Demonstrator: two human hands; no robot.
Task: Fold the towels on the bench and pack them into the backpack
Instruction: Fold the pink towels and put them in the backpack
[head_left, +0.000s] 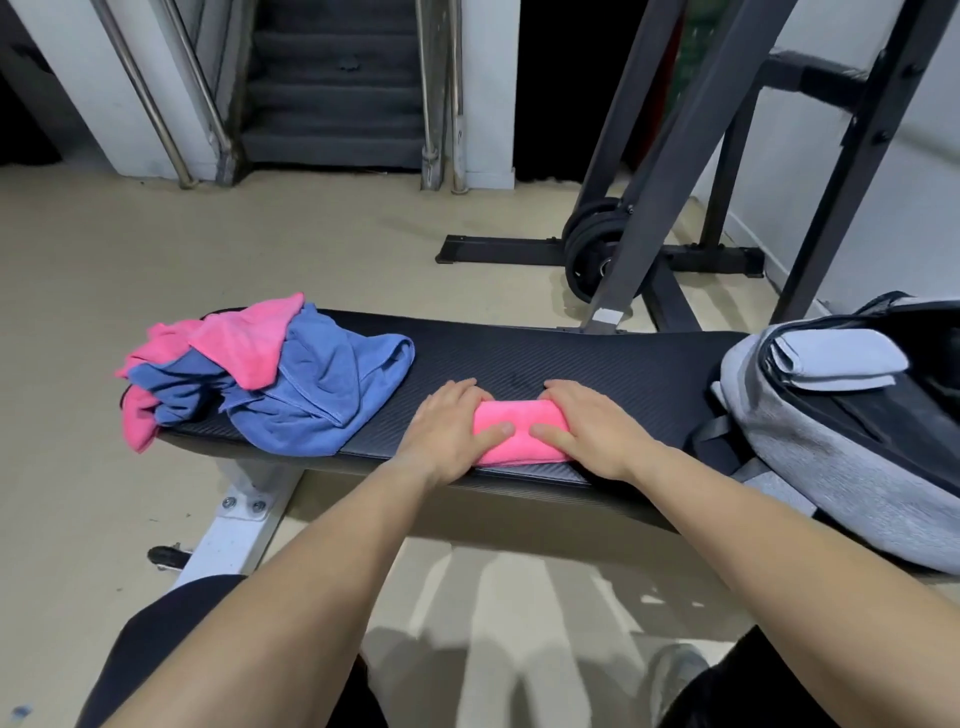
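L hand (448, 434), R hand (589, 434) flat, pressing folded pink towel (519, 411) on bench (571, 358)

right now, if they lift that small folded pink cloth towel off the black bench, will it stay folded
The folded pink towel is probably floppy: the loose pink and blue towels nearby lie crumpled. It may spring open, since the left hand and right hand press it flat. Likely light, being small.
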